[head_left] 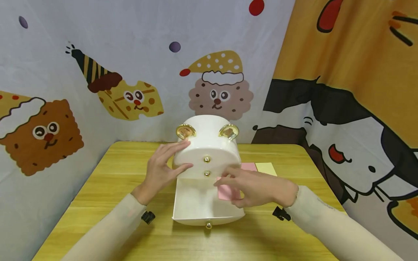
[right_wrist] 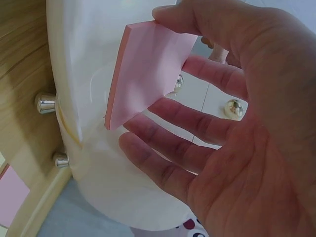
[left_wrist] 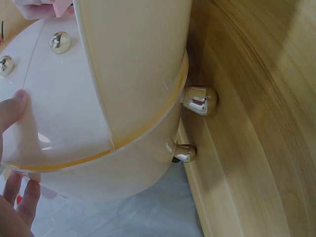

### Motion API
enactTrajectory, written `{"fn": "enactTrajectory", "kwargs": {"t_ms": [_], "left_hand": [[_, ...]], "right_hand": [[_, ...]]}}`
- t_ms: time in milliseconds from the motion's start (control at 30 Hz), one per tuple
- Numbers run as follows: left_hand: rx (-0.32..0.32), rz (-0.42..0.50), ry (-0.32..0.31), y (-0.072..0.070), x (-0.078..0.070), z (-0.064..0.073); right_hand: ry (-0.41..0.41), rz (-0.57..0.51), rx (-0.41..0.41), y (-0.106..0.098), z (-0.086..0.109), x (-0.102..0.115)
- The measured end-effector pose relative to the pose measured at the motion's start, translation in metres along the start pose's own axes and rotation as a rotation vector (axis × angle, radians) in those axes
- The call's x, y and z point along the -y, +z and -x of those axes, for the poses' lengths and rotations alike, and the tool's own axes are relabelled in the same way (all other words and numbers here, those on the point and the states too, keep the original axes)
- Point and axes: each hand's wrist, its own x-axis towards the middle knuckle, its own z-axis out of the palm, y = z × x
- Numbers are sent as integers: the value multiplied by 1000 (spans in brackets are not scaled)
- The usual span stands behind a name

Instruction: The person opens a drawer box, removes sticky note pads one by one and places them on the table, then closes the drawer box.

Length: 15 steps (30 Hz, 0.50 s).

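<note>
A white rounded mini drawer cabinet point(head_left: 207, 136) with gold ears and gold knobs stands on the table. Its bottom drawer point(head_left: 194, 204) is pulled out toward me, and the upper two are closed. My left hand point(head_left: 160, 168) holds the cabinet's left side, thumb point(left_wrist: 16, 107) on the front and fingers round the side edge. Over the right part of the drawer, my right hand point(head_left: 258, 186) pinches a square pink sticky note pad point(right_wrist: 148, 74) between thumb and fingers. The pad tilts in the right wrist view, and the drawer's bare inside shows beside it.
Behind my right hand, a pink pad point(head_left: 249, 166) and a yellow pad point(head_left: 266, 168) lie side by side on the wooden table point(head_left: 130, 224). Cartoon-printed curtains point(head_left: 147, 29) hang along the table's back and right side.
</note>
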Motion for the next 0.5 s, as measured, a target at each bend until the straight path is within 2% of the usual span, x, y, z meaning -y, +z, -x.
{"fn": "enactTrajectory", "kwargs": {"t_ms": [500], "left_hand": [[-27,10,32,0,-1,-2]], "right_hand": [[7,-9,-30,-5,17,-11]]}}
